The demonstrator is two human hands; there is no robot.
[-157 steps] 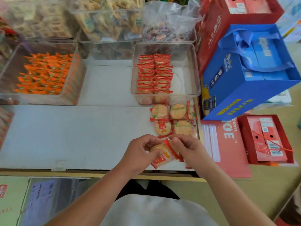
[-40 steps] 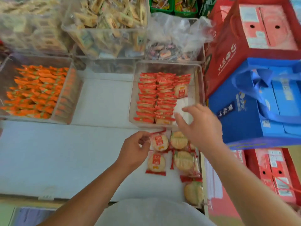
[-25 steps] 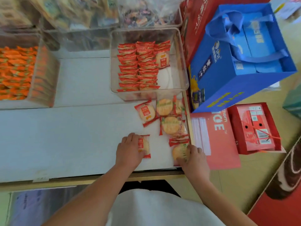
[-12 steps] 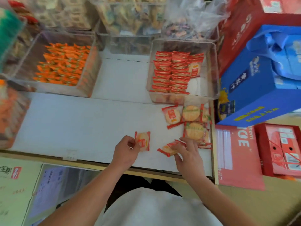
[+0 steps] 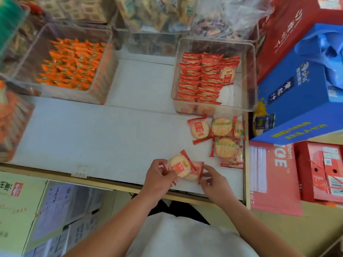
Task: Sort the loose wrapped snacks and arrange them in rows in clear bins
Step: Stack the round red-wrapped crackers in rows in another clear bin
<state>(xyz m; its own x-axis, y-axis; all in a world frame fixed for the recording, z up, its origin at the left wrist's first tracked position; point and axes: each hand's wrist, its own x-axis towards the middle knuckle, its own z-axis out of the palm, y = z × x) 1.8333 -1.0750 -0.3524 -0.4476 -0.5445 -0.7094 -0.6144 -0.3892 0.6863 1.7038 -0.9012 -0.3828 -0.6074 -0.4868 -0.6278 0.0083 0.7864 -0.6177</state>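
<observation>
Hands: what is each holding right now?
Left hand: pinches the top rice cracker packet.
Right hand: pinches a second rice cracker packet beneath it.

Mostly hidden under the upper packet [image 5: 181, 166], pinched between left hand [image 5: 157, 175] and right hand [image 5: 213, 180]: a second packet [image 5: 194, 176]. Print on both too small to read. Cut off at the top edge and blurred: back bins [image 5: 154, 13]. Overlapping loose packets [image 5: 228, 145] near the worktop's [image 5: 92, 136] right rim, count unclear. Cropped at the right: blue gift box [image 5: 297, 101].

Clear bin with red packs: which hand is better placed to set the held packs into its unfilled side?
Probably the right hand: it shares the held packs with the left hand but lies nearer the bin's unfilled side.
</observation>
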